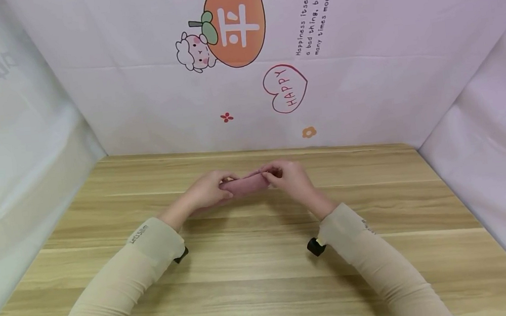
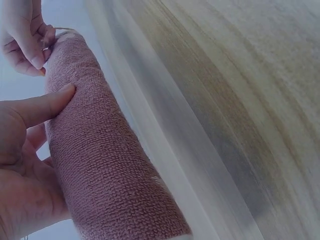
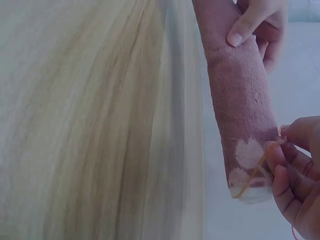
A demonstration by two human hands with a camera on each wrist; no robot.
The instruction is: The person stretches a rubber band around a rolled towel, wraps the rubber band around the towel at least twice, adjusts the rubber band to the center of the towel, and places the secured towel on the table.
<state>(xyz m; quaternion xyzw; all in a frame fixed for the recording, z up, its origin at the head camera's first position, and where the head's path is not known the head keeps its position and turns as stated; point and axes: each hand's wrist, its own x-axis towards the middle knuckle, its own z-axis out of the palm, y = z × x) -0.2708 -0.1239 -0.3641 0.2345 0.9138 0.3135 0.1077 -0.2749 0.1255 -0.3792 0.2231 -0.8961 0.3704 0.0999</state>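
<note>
A rolled-up pink terry towel point(image 1: 247, 185) is held off the wooden table, its roll running left to right between the hands. My left hand point(image 1: 210, 188) grips the roll around its left and middle part, and the thumb point(image 2: 60, 102) presses on the cloth. At the other end my right hand point(image 1: 291, 177) pinches a thin yellow cord point(image 3: 257, 167) against the side of the roll. The cord passes across the towel's end, beside pale patches point(image 3: 248, 152) and a whitish edge. What lies behind the roll is hidden.
The wooden table point(image 1: 254, 269) spreads beneath both arms. Behind it hangs a white printed cloth point(image 1: 357, 97), with white cloth on the left and right sides too. Small black devices point(image 1: 316, 246) sit under both wrists.
</note>
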